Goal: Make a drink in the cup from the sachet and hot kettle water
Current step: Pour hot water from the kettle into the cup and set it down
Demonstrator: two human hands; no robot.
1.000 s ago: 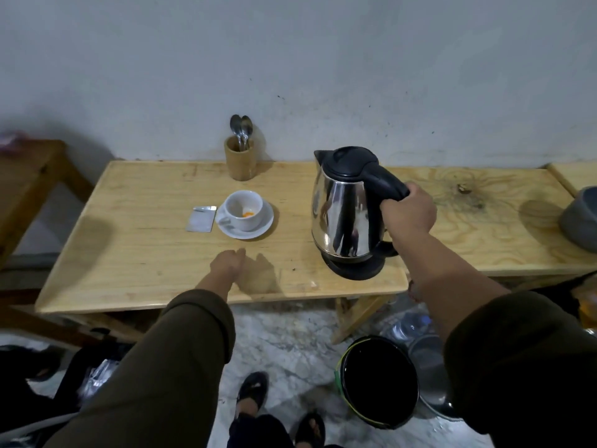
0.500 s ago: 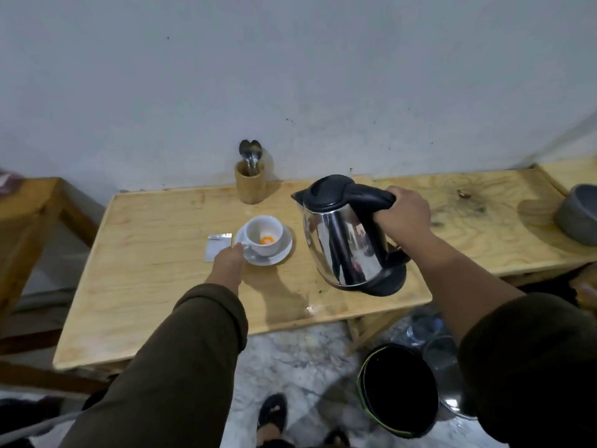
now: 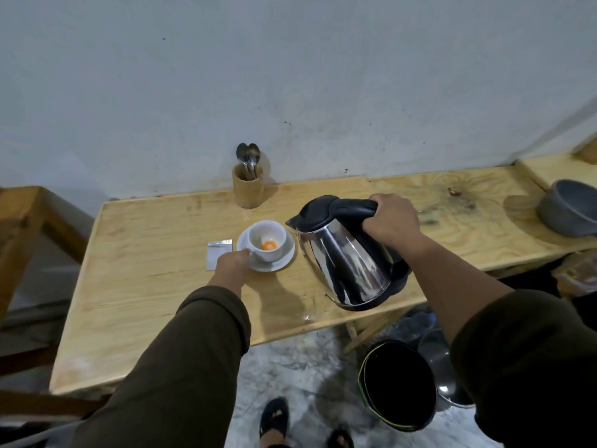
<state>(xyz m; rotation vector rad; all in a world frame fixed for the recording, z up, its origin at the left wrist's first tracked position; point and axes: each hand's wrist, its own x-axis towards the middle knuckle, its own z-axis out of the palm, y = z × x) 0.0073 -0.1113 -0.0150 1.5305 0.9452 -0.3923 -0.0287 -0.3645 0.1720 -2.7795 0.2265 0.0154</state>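
A white cup stands on a white saucer on the wooden table; orange powder lies at the cup's bottom. My left hand touches the cup's handle and the saucer's left rim. A silver sachet lies flat just left of the saucer, partly behind my hand. My right hand grips the black handle of the steel kettle, which hangs tilted above the table. Its spout points left, close to the cup's right rim. No water stream is visible.
A wooden holder with spoons stands by the wall behind the cup. A grey bowl sits at the table's right end. Below the table's front edge are a black bucket, a metal pot and my feet. Another wooden table stands at left.
My right hand has lifted the kettle off the table, carried it left and tilted its spout to the cup. My left hand has moved forward from the table to the cup's handle.
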